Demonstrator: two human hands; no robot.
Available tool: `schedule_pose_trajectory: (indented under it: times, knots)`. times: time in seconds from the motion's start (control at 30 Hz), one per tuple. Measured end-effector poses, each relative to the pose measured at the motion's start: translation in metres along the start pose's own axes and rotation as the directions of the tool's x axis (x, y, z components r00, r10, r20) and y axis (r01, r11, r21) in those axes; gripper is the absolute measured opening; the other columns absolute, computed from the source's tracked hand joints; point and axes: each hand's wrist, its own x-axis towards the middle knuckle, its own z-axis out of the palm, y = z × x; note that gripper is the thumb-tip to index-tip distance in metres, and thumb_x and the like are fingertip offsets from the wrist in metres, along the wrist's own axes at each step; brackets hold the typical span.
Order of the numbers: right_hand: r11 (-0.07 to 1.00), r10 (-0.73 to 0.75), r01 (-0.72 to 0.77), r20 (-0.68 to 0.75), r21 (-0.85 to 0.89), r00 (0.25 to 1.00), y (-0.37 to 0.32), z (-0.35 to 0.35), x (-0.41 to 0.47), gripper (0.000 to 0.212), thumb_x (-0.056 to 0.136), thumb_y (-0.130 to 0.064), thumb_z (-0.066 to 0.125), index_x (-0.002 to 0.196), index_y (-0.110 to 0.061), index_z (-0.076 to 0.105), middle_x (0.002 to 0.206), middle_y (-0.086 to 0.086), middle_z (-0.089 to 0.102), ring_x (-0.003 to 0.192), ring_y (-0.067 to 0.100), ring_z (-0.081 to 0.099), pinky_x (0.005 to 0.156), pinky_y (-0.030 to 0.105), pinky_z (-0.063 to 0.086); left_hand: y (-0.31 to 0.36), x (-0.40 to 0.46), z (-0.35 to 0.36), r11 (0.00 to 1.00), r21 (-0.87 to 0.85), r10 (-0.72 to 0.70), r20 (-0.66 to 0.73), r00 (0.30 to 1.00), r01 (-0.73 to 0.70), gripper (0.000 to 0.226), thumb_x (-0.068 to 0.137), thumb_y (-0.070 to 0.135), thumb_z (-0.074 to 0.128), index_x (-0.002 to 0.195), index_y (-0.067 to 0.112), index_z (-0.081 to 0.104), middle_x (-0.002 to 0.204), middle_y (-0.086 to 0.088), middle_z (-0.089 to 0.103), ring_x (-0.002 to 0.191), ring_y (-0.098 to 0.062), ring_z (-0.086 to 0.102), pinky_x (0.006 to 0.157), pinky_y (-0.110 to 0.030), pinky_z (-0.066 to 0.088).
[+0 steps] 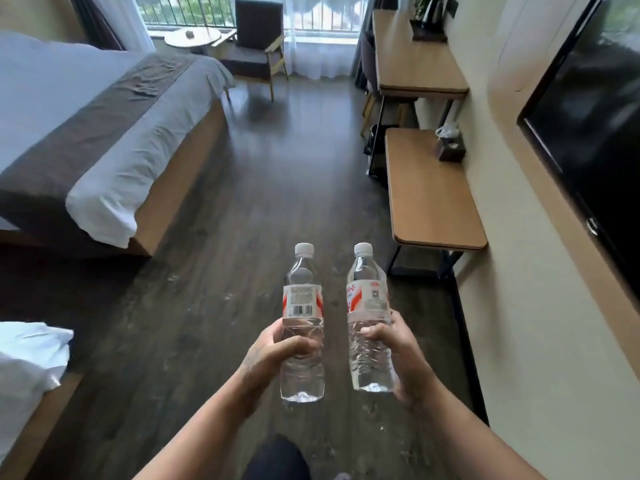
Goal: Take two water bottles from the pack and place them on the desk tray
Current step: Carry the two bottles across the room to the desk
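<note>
I hold two clear water bottles upright over the dark wood floor. The left bottle [302, 306] has a white cap and a red-and-white label with a barcode; my left hand [273, 351] grips its lower half. The right bottle [369, 303] looks the same, and my right hand [398, 348] is wrapped around its lower body. The desk [415, 64] stands far ahead on the right by the wall, with a dark tray [429, 36] at its far end. The bottle pack is out of sight.
A low wooden bench [429, 195] with a tissue box [450, 148] runs along the right wall, below a wall TV [595, 133]. A bed [86, 133] fills the left side. An armchair [258, 43] and a round table [192, 38] stand by the window.
</note>
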Motion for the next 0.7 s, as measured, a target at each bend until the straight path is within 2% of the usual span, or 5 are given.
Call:
schedule_pose_trajectory:
  times: [0.1, 0.23, 0.33, 0.5, 0.7]
  knots:
    - [1.000, 0.002, -0.002, 0.008, -0.002, 1.000, -0.038, 0.016, 0.063, 0.077, 0.069, -0.009, 0.074, 0.141, -0.004, 0.047, 0.139, 0.043, 0.057, 0.107, 0.047, 0.065, 0.106, 0.077, 0.044, 0.032, 0.059, -0.016, 1.000, -0.019, 0.001, -0.024, 1.000, -0.002, 0.047, 0.067, 0.028, 0.085, 0.113, 0.019, 0.082, 0.114, -0.016, 0.086, 0.097, -0.026, 0.081, 0.089, -0.040, 0.066]
    - [1.000, 0.005, -0.005, 0.006, -0.005, 1.000, -0.076, 0.040, 0.158, 0.080, 0.069, -0.009, 0.074, 0.144, -0.004, 0.046, 0.124, 0.039, 0.062, 0.105, 0.046, 0.064, 0.103, 0.071, 0.049, 0.072, 0.152, -0.046, 1.000, -0.025, 0.007, -0.006, 1.000, -0.007, 0.054, 0.068, 0.025, 0.085, 0.119, 0.012, 0.080, 0.116, -0.018, 0.085, 0.099, -0.026, 0.081, 0.090, -0.039, 0.065]
    - [1.000, 0.008, -0.008, -0.021, 0.001, 1.000, -0.107, 0.062, 0.230, 0.088, 0.061, -0.013, 0.080, 0.143, -0.002, 0.047, 0.119, 0.029, 0.065, 0.104, 0.045, 0.065, 0.096, 0.063, 0.052, 0.107, 0.228, -0.075, 0.999, -0.025, 0.025, 0.010, 1.000, -0.024, 0.057, 0.064, 0.028, 0.085, 0.119, 0.010, 0.079, 0.113, -0.017, 0.086, 0.095, -0.019, 0.080, 0.081, -0.028, 0.064]
    - [1.000, 0.014, -0.012, -0.045, 0.029, 0.999, -0.166, 0.101, 0.338, 0.100, 0.051, -0.021, 0.084, 0.141, 0.000, 0.046, 0.114, 0.026, 0.065, 0.095, 0.041, 0.067, 0.087, 0.055, 0.055, 0.173, 0.341, -0.125, 0.995, -0.090, -0.031, 0.022, 0.999, 0.033, 0.062, 0.063, 0.025, 0.087, 0.121, 0.005, 0.076, 0.109, -0.017, 0.084, 0.098, -0.030, 0.076, 0.099, -0.053, 0.059]
    - [1.000, 0.017, -0.016, -0.036, 0.025, 0.999, -0.235, 0.126, 0.455, 0.097, 0.055, -0.026, 0.086, 0.142, -0.006, 0.047, 0.112, 0.021, 0.068, 0.090, 0.033, 0.072, 0.082, 0.051, 0.058, 0.251, 0.465, -0.167, 0.992, -0.119, -0.047, 0.044, 0.998, 0.052, 0.066, 0.064, 0.022, 0.086, 0.125, -0.001, 0.071, 0.106, -0.017, 0.078, 0.093, -0.030, 0.073, 0.086, -0.045, 0.063]
